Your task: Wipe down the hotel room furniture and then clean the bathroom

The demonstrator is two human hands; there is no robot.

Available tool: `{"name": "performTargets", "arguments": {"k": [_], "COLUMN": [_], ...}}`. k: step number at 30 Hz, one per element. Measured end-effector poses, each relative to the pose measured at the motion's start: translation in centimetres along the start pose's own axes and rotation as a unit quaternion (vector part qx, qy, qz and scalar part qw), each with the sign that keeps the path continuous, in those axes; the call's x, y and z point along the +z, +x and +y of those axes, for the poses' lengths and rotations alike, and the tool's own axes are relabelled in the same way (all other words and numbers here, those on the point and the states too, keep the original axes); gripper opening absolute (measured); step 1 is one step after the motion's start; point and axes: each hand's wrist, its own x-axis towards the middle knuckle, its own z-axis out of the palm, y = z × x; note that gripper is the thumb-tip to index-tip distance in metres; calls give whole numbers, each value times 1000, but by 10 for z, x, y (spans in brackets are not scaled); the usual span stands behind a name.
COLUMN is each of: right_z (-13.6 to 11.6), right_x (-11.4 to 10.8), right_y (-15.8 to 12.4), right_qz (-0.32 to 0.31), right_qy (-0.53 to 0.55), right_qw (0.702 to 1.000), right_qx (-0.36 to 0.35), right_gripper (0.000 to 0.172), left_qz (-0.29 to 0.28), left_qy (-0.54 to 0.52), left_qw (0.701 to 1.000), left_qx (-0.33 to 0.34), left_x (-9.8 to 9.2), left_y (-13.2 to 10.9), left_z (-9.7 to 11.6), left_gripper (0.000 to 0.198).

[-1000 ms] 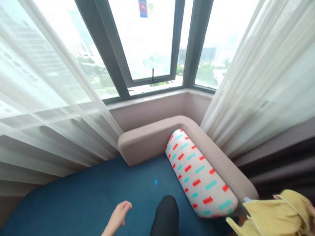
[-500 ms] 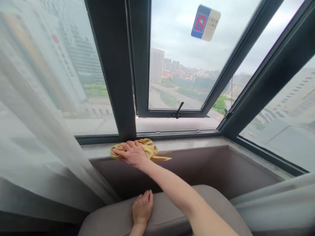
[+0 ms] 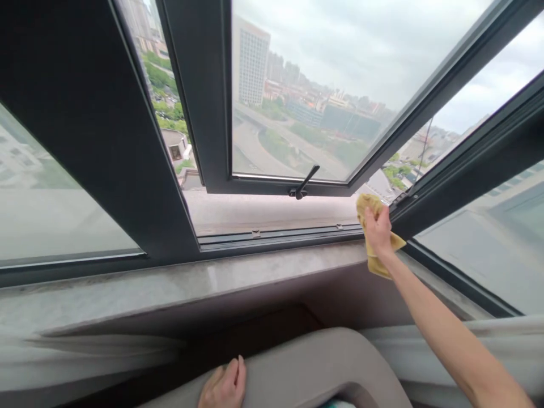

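My right hand [image 3: 378,231] is closed on a bunched yellow cloth [image 3: 379,266] at the right end of the window opening. The cloth's top sits against the dark lower corner of the frame, and its loose end hangs past the sill's edge. Below, my left hand [image 3: 224,386] lies curled over the top of a grey padded chair back [image 3: 293,371], fingers together. A pale stone sill [image 3: 170,289] runs beneath the window track [image 3: 280,233].
The top-hung window sash [image 3: 267,186] is tilted outward, with a black handle [image 3: 304,182] at its bottom edge. Thick dark posts stand on both sides. White curtain [image 3: 476,345] hangs at the lower right, and more curtain [image 3: 97,360] at the lower left.
My right hand has carried the cloth from the sill's left part to the opening's right corner. The view has shifted closer to the window. My left hand stays on the chair back.
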Motion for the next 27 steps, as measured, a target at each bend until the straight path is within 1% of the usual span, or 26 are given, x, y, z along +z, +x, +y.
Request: {"name": "performTargets", "arguments": {"k": [1,2,3,4,5,6,7,8,9,10,11,12,13,14,15,16,17,18,19,20,21,22,23,25,26,27], "right_z": [-46,-96,-147,-196,-240,-275,-300,-311,-309,-293,-266,-229,-185,-139,-94,-54,-22,0,10,10,0,-17,-38,-82,-100,-112], "right_x": [25,51,77,100,119,133,143,147,145,138,126,110,91,69,47,26,7,-7,-14,-14,-4,13,36,92,117,137], "right_y": [-10,-23,-40,-58,-76,-90,-101,-108,-109,-105,-96,-84,-68,-49,-28,-7,16,38,58,75,88,97,100,97,93,89], "right_qz": [-127,-251,-363,-441,-457,-462,-451,-437,-426,-412,-398,-384,-364,-345,-340,-333,-318,-293,-259,-223,-193,-180,-174,-179,-182,-189], "right_qy": [24,37,46,65,75,86,102,117,129,133,124,102,65,23,-16,-47,-49,-24,20,73,125,166,192,221,235,245], "right_qw": [990,963,920,875,855,842,839,834,828,823,823,829,848,869,886,905,927,949,964,972,973,969,966,958,954,949], "right_qx": [-48,-95,-142,-189,-233,-263,-287,-315,-342,-367,-386,-394,-380,-353,-315,-260,-191,-119,-54,-7,17,19,6,-30,-41,-53], "right_gripper": [29,24,20,18,18,18,18,18,17,17,17,18,18,19,19,16,14,16,21,26,32,37,40,41,42,44], "left_qz": [-3,-7,-13,-16,-15,-14,-12,-9,-7,-6,-8,-9,-10,-11,-12,-14,-13,-10,-9,-10,-11,-11,-12,-9,-5,0], "left_qy": [-9,-15,-20,-24,-27,-29,-33,-39,-45,-48,-51,-51,-51,-48,-46,-46,-46,-45,-44,-43,-42,-41,-41,-43,-44,-45], "left_qw": [1000,1000,1000,999,999,999,999,999,998,998,998,998,998,998,998,999,999,999,999,999,999,999,999,999,999,999], "left_qx": [-5,-11,-14,-17,-20,-24,-28,-31,-32,-34,-34,-36,-35,-34,-30,-26,-23,-24,-24,-25,-23,-20,-14,-4,-5,-8], "left_x": [-1,-3,-4,-6,-7,-8,-10,-11,-12,-12,-13,-14,-14,-14,-14,-14,-13,-12,-10,-7,-4,-2,1,3,2,1], "left_y": [1,3,4,6,7,9,10,11,12,12,13,14,14,14,14,14,13,12,9,7,4,1,-1,-3,-2,-1], "left_z": [1,2,3,4,4,5,6,6,6,6,6,6,7,7,7,7,6,5,4,3,1,0,-1,-2,-1,0], "left_gripper": [39,40,40,41,42,43,45,46,46,46,46,46,46,46,46,46,47,47,46,45,43,40,37,35,36,38]}}
